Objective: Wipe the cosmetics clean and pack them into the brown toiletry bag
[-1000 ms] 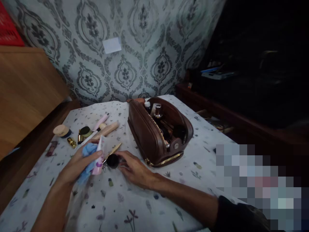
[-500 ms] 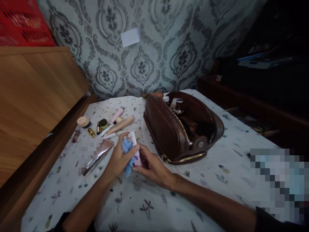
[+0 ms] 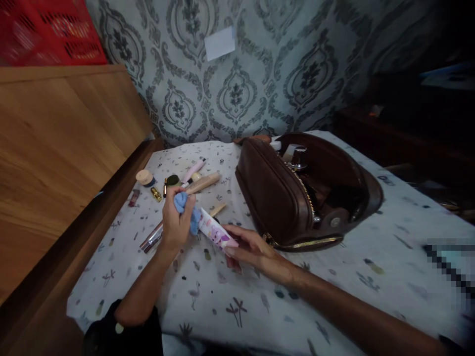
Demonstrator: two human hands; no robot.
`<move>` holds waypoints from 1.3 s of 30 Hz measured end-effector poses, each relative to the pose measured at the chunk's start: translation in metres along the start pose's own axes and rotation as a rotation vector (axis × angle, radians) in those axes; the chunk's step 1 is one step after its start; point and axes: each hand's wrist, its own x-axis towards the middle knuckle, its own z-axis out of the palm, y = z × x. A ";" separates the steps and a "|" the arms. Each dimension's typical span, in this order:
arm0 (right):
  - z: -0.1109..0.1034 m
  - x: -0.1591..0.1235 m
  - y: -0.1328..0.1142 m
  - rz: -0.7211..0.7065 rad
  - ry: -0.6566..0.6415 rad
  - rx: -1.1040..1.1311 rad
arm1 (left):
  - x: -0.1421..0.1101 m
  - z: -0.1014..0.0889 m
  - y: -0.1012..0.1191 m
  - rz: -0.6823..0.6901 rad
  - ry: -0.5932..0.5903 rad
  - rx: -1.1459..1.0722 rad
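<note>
My left hand [image 3: 177,220] is closed around a crumpled blue cloth [image 3: 193,219], which touches the upper end of a white and pink tube [image 3: 217,233] with a purple print. My right hand [image 3: 258,252] grips the tube's lower end between thumb and fingers. A brown leather toiletry bag [image 3: 270,198] stands unzipped just beyond my right hand, with a silver-capped bottle [image 3: 298,157] and other containers inside. Behind my left hand lies a shiny pinkish tube [image 3: 151,239], partly covered by my wrist. A small dark reddish item [image 3: 233,264] shows beneath my right fingers.
Several cosmetics lie at the back left: a beige-lidded jar [image 3: 145,178], a gold lipstick-like tube [image 3: 156,194], a green-lidded jar [image 3: 172,181], a beige tube [image 3: 203,183] and a pink tube [image 3: 194,170]. A wooden cabinet [image 3: 74,128] borders the left; a patterned wall rises behind.
My left hand with the cloth has moved left and up from the tube's middle to its upper end. The tube now tilts more, and its print shows. The whole view has shifted slightly.
</note>
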 end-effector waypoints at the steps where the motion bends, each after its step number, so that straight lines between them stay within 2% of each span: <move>1: 0.000 0.002 0.000 0.003 0.022 0.003 | -0.004 0.001 0.004 0.147 0.013 0.050; 2: 0.000 0.003 0.001 0.005 0.048 -0.002 | -0.010 0.004 0.010 0.306 -0.018 0.089; 4: -0.002 0.004 0.002 0.005 0.099 -0.035 | -0.019 0.011 0.020 0.588 -0.176 0.147; 6: -0.003 0.002 0.003 -0.001 0.118 -0.063 | -0.024 0.018 0.024 0.711 -0.324 0.224; 8: -0.004 0.000 0.003 0.004 0.084 -0.077 | -0.020 0.019 0.019 0.643 -0.349 0.329; 11: -0.005 -0.003 0.002 0.010 -0.006 -0.068 | -0.002 0.010 -0.002 0.411 -0.189 0.434; 14: -0.007 -0.002 0.004 -0.003 -0.014 -0.069 | 0.014 -0.008 -0.018 0.206 -0.032 0.377; 17: -0.009 0.000 0.009 -0.063 0.062 -0.169 | 0.016 -0.019 -0.013 0.069 0.066 0.254; 19: -0.009 0.000 0.013 -0.135 0.133 -0.302 | 0.007 -0.018 0.000 0.089 0.057 0.183; 21: -0.009 0.001 0.016 -0.215 0.200 -0.428 | -0.005 -0.011 0.015 0.169 -0.062 0.140; 24: -0.008 0.000 0.017 -0.276 0.253 -0.473 | -0.019 0.004 0.028 0.272 -0.340 0.147; 26: -0.010 -0.001 0.015 -0.277 0.259 -0.404 | -0.021 0.009 0.027 0.222 -0.469 0.167; 29: -0.013 -0.002 0.007 -0.285 0.266 -0.298 | -0.010 0.005 0.019 0.057 -0.517 0.198; 31: -0.015 -0.002 0.001 -0.297 0.279 -0.247 | -0.001 -0.002 0.013 -0.002 -0.576 0.126; 36: -0.015 -0.001 -0.005 -0.330 0.318 -0.166 | 0.009 -0.014 0.005 -0.073 -0.915 -0.226; 39: -0.014 0.000 -0.004 -0.333 0.339 -0.180 | 0.005 -0.015 0.009 -0.069 -0.971 -0.169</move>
